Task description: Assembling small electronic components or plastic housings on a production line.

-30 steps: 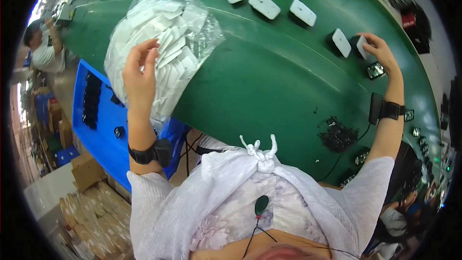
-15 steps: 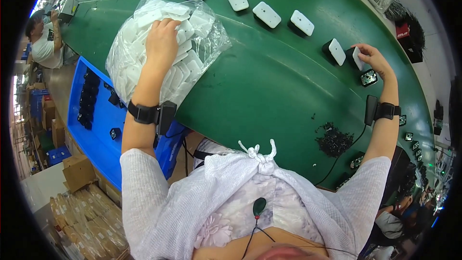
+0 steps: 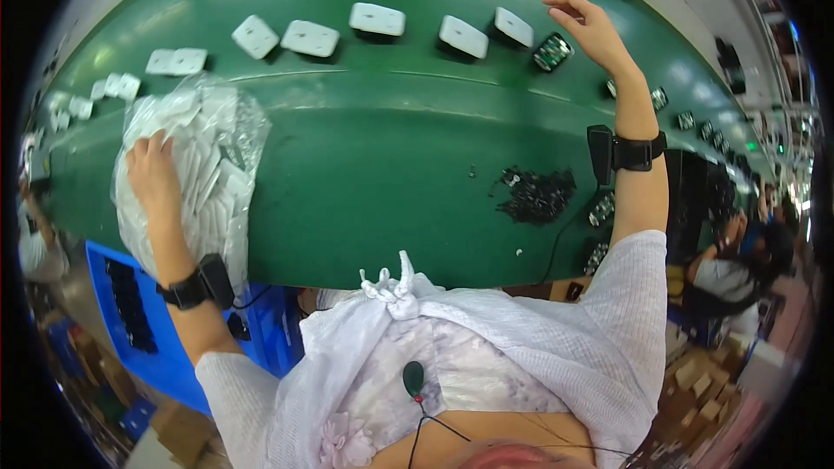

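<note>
My left hand (image 3: 155, 175) rests on the white plastic covers (image 3: 198, 152) in a clear plastic bag (image 3: 252, 135). Its fingers are slightly apart, and no cover is lifted out. Out at the far right, my right hand (image 3: 599, 39) is open and holds nothing, thumb and fingers stretched toward the left. Just left of it and apart lies a black housing with its green circuit board (image 3: 553, 51) exposed. Beyond that, a white-covered black housing (image 3: 513, 27) stands on the green table, followed leftward by another white-covered housing (image 3: 463, 37).
More white-covered units (image 3: 378, 19) run leftward along the green table (image 3: 373, 156). Uncovered circuit-board units (image 3: 659, 99) continue to the right. A heap of small black parts (image 3: 536, 196) lies near the front. A blue bin (image 3: 165, 369) stands at lower left; people sit at both sides.
My right hand has let go of the white-covered housing and moved right of it, near the uncovered unit. My left hand stays on the bag. The whole view has turned to the right.
</note>
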Demonstrator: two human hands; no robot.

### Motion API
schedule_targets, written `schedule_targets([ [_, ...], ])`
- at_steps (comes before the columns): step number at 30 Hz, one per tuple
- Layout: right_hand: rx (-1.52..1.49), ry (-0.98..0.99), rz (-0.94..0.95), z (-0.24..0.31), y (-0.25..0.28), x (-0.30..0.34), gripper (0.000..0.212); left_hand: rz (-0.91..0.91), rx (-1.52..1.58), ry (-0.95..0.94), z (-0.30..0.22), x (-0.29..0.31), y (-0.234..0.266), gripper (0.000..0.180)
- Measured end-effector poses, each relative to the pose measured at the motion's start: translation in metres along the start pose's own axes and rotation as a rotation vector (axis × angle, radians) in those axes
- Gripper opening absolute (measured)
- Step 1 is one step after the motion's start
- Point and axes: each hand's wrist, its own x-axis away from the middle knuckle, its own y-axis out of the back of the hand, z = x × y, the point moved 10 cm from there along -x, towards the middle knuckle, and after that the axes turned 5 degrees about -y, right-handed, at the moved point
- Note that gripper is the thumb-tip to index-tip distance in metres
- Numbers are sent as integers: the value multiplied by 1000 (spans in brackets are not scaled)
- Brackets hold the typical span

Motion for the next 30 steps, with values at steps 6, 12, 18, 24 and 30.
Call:
schedule_targets([
  [6,-139,-66,-49,1,9,86,25,-103,617,69,-60,4,59,45],
  [12,-91,-145,-55,10,-42,154,17,207,959,-167,-208,29,49,60],
  [18,62,108,-206,68,-95,191,13,300,1034,-272,-251,43,37,49],
  [24,193,103,-209,83,-134,184,22,210,865,-283,-258,42,47,53],
  [30,338,109,-131,87,-152,183,20,248,837,-252,-266,43,46,47],
])
